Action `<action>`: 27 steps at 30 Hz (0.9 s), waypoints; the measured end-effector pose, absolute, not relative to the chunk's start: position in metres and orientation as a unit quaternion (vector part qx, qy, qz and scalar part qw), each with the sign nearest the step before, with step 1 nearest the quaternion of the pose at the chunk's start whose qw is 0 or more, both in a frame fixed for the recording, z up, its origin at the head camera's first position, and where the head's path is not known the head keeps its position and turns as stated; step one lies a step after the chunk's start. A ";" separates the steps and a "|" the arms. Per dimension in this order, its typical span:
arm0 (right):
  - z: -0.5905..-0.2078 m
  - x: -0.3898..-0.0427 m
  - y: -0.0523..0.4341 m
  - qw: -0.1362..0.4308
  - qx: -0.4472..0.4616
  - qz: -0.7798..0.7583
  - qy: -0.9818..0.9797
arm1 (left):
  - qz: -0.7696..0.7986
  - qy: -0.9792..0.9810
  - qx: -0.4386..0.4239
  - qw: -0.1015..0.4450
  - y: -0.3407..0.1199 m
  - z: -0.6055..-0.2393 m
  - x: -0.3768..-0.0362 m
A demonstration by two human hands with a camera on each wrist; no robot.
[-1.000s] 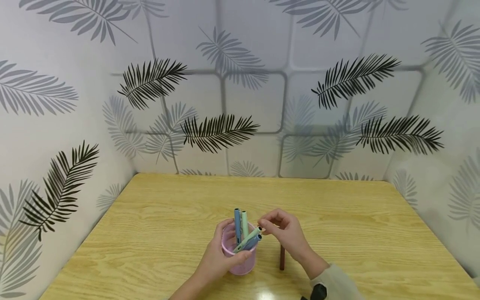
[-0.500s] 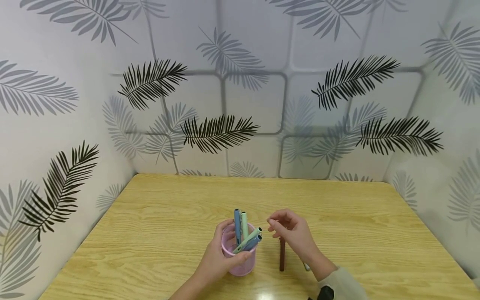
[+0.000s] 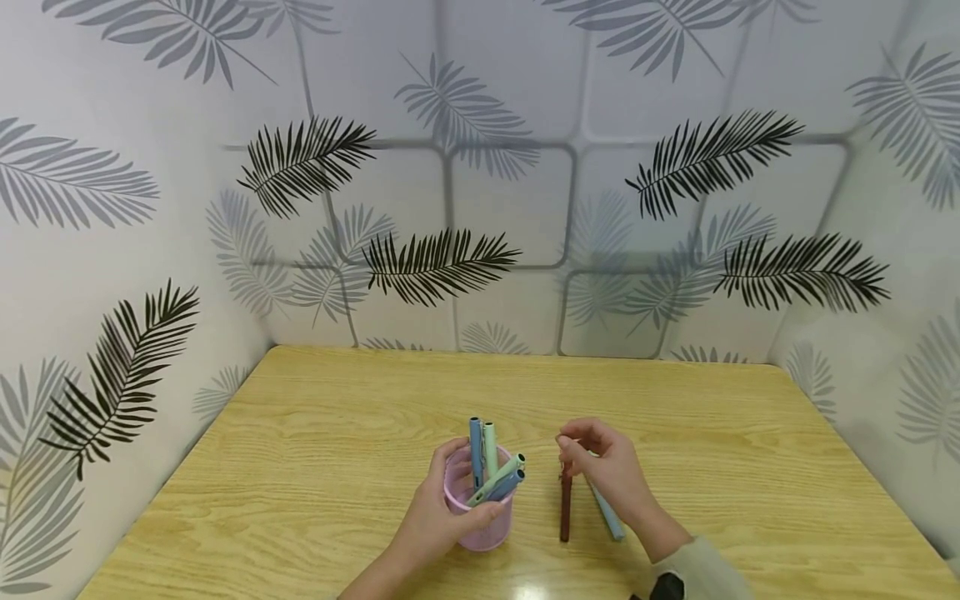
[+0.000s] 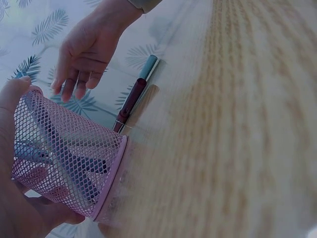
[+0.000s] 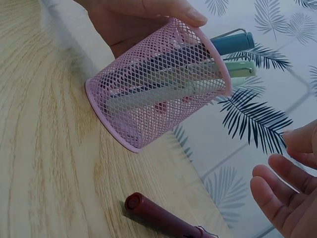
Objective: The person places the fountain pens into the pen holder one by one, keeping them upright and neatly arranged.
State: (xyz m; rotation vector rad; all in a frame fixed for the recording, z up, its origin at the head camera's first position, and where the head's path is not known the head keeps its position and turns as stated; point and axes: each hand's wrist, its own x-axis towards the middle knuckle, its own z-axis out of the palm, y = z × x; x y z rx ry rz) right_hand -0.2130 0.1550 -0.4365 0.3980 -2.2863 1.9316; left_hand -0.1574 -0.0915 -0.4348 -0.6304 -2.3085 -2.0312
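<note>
In the pink cup [image 3: 489, 536], upright on the counter [image 3: 337, 450] and gripped by the left hand [image 3: 438, 512], stand four pens [image 3: 476, 454]. The right hand [image 3: 603, 467], fingers loosely bent around nothing, has drawn away to above the red pen [image 3: 566, 510], uncovering the blue pen [image 3: 606, 510] beside it: two lie outside the cup. Leaf-patterned walls [image 3: 510, 200] enclose the wood-grained counter.

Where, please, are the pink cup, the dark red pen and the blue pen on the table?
Pink cup [image 5: 153, 91]: right wrist view, on its mesh wall.
Dark red pen [image 3: 566, 508]: head view, on its shaft.
Blue pen [image 3: 607, 511]: head view, on its shaft.
</note>
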 end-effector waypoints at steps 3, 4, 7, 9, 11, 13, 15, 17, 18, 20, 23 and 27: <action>-0.435 -0.211 0.157 0.070 0.115 0.632 -0.763 | -0.649 -0.733 -0.202 0.001 -0.091 -0.435 -0.158; -0.435 -0.211 0.158 0.073 0.109 0.630 -0.766 | -0.649 -0.734 -0.203 0.002 -0.091 -0.435 -0.158; -0.434 -0.208 0.161 0.079 0.093 0.617 -0.778 | -0.650 -0.732 -0.204 0.001 -0.091 -0.436 -0.158; -0.434 -0.208 0.163 0.081 0.083 0.604 -0.788 | -0.652 -0.730 -0.206 0.000 -0.091 -0.436 -0.159; -0.435 -0.208 0.165 0.084 0.073 0.587 -0.802 | -0.653 -0.728 -0.207 0.000 -0.091 -0.437 -0.159; -0.435 -0.208 0.166 0.081 0.065 0.568 -0.816 | -0.656 -0.725 -0.207 -0.002 -0.092 -0.437 -0.159; -0.435 -0.208 0.168 0.080 0.058 0.538 -0.837 | -0.657 -0.725 -0.208 -0.002 -0.092 -0.436 -0.159; -0.436 -0.208 0.169 0.079 0.057 0.509 -0.855 | -0.656 -0.726 -0.206 -0.002 -0.092 -0.436 -0.159; -0.436 -0.208 0.170 0.079 0.059 0.495 -0.863 | -0.655 -0.727 -0.205 -0.002 -0.092 -0.436 -0.159; -0.438 -0.208 0.172 0.081 0.060 0.469 -0.878 | -0.653 -0.730 -0.204 -0.002 -0.092 -0.436 -0.159; -0.441 -0.208 0.174 0.081 0.062 0.438 -0.893 | -0.654 -0.728 -0.204 -0.005 -0.092 -0.436 -0.158; -0.443 -0.209 0.178 0.064 0.060 0.393 -0.915 | -0.656 -0.726 -0.206 -0.007 -0.092 -0.436 -0.158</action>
